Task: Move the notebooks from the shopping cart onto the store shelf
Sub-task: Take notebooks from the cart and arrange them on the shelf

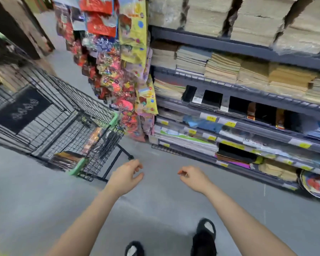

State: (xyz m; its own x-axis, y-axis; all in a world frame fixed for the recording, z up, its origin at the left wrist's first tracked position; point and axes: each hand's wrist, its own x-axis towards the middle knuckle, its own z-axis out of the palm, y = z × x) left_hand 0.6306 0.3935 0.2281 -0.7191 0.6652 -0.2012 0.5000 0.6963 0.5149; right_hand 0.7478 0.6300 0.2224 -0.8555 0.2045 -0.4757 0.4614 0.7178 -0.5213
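A black wire shopping cart (67,100) with green corner guards stands at the left. Dark notebooks (68,157) lie low in its near end, and an orange one (94,137) leans against the wire wall. The grey store shelf (238,109) fills the right side, its tiers stacked with notebooks and paper. My left hand (127,175) hangs over the floor just right of the cart's near corner, fingers loosely apart and empty. My right hand (193,177) hovers in front of the lowest shelf tiers, also empty with curled fingers.
A hanging rack of colourful packets (116,71) stands between cart and shelf. Printed plates (316,183) lean at the bottom right of the shelf. My two feet in black slippers (204,237) are on the grey floor below. Dark shelving stands at the far left.
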